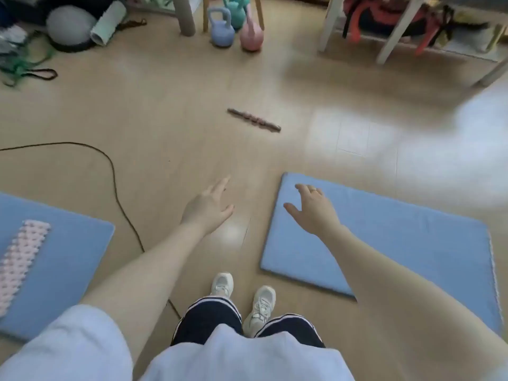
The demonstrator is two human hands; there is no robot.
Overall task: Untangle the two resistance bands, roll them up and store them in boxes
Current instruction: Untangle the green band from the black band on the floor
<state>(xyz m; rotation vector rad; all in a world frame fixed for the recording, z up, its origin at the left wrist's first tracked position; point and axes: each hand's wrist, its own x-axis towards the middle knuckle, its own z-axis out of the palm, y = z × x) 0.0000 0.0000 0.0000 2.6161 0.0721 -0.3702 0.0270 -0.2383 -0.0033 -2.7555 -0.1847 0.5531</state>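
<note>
A tangle of green and dark resistance bands [20,66] lies on the wooden floor at the far left, well away from both hands. My left hand [209,207] is stretched out over the bare floor with relaxed fingers and holds nothing. My right hand [313,209], with a ring on one finger, hovers over the near corner of a blue mat [398,243], fingers spread and empty. No boxes are visible.
A dark cord [114,174] snakes across the floor on the left. A brown beaded stick [254,121] lies ahead. Kettlebells [222,28], a grey ball [70,24] and a foam roller [108,22] crowd the back. A pink spiky roller [20,259] rests on a second blue mat [68,270].
</note>
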